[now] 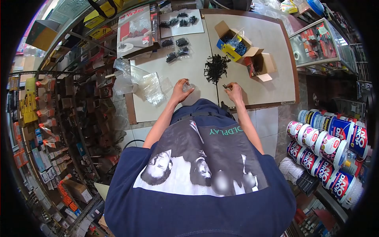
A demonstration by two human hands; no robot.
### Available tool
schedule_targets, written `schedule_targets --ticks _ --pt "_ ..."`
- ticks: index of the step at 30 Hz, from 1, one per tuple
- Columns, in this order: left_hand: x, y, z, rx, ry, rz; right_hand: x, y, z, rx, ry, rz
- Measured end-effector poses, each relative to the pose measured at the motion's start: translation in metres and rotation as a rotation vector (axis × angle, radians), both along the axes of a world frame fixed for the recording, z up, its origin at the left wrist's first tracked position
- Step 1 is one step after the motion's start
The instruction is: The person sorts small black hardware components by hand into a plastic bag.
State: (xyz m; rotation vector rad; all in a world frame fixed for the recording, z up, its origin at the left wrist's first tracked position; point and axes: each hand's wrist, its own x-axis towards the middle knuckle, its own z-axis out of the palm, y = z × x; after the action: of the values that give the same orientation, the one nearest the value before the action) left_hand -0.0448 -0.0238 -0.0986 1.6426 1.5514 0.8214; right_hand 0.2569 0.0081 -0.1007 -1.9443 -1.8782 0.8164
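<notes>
From my end I watch both hands low over the near part of the surface (268, 93), set apart with a gap between them. The left hand (181, 91) has its fingers curled on a clear bag (188, 86); I can't tell whether the bag's mouth is open. The right hand (235, 93) pinches a few small black pieces (225, 86) between thumb and fingertips, though I can't make out how many.

What matters most to me is the black heap (216, 68): it lies just beyond the two hands, ahead of the gap between them. From the right hand it is forward and a little to the left; from the left hand, forward and to the right. The right hand is clearly nearer. The heap is a little longer running away from the body than across, and its pieces are tangled, pointing every which way, so I read no single direction in it. The pinched pieces seem to stick out leftward from the fingertips, toward the bag's side, but they are too small for me to judge their long axis.

Behind the heap, to the right, stands the yellow and blue box (228, 51), its flaps open.
</notes>
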Motion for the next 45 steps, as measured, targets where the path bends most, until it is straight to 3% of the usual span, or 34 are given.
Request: schedule_targets --ticks 9,14,18,20,22,26,29,33,37,39,40,42,45 --pt "-0.002 0.000 -0.002 0.004 -0.033 0.026 0.002 0.003 0.004 -0.066 0.101 -0.033" --pt "-0.004 0.002 -0.006 0.015 -0.005 -0.007 0.005 0.004 0.004 0.048 0.037 0.009" --pt "-0.003 0.002 -0.008 0.012 0.039 -0.008 -0.022 0.020 0.040 0.021 0.165 -0.044" --pt "0.001 0.004 0.003 -0.013 0.074 -0.006 -0.049 0.026 0.073 -0.015 0.345 0.078" --pt "0.005 0.007 0.015 -0.040 0.107 -0.011 -0.073 0.029 0.094 -0.022 0.390 0.273" --pt "0.012 0.015 0.034 0.065 0.008 -0.049 -0.104 0.024 0.103 -0.078 0.427 0.420" --pt "0.014 0.017 0.041 0.045 -0.046 -0.023 -0.102 0.023 0.092 -0.035 0.400 0.391" --pt "0.009 0.011 0.029 0.047 -0.034 0.054 -0.054 0.032 0.068 -0.169 0.605 0.112" --pt "0.006 0.007 0.017 0.010 -0.033 0.062 -0.006 0.030 0.038 -0.110 0.573 -0.069" --pt "0.007 0.005 0.017 -0.001 -0.015 0.058 0.008 0.025 0.035 -0.104 0.534 -0.169" --pt "0.008 0.005 0.017 0.000 -0.016 0.054 0.012 0.021 0.039 -0.129 0.344 -0.175" --pt "0.008 0.007 0.017 -0.012 -0.011 0.041 0.010 0.017 0.042 -0.142 0.261 -0.172" --pt "0.007 0.006 0.015 -0.021 -0.027 0.045 0.008 0.015 0.015 -0.071 0.147 -0.171"
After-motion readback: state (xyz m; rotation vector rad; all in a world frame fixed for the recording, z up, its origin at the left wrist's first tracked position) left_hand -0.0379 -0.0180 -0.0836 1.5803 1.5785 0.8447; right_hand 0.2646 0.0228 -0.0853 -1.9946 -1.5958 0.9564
